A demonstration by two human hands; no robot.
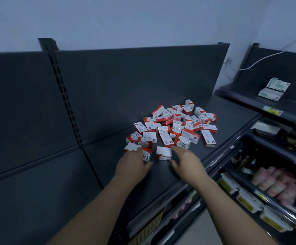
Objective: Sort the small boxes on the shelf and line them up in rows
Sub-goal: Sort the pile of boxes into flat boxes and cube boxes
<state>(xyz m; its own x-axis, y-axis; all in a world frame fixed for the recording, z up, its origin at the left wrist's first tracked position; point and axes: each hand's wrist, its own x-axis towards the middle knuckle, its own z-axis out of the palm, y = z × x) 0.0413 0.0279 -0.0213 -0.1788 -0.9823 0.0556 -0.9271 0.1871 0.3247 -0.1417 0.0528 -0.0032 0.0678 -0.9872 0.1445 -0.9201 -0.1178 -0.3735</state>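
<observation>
A loose heap of several small red-and-white boxes (175, 126) lies jumbled on the dark top shelf (108, 156), facing every way. My left hand (132, 162) rests at the near left edge of the heap, fingers spread over two boxes (146, 155) without a clear grip. One box (163, 153) stands apart at the front, between my hands. My right hand (185, 160) hovers just right of it, fingers apart, touching or nearly touching its side.
The dark back panel (126, 82) rises behind the heap. The shelf's front edge (212, 156) runs diagonally to the right. Lower shelves at right hold packaged goods (274, 184) and trays (249, 202). Flat packets (274, 89) lie on a neighbouring shelf.
</observation>
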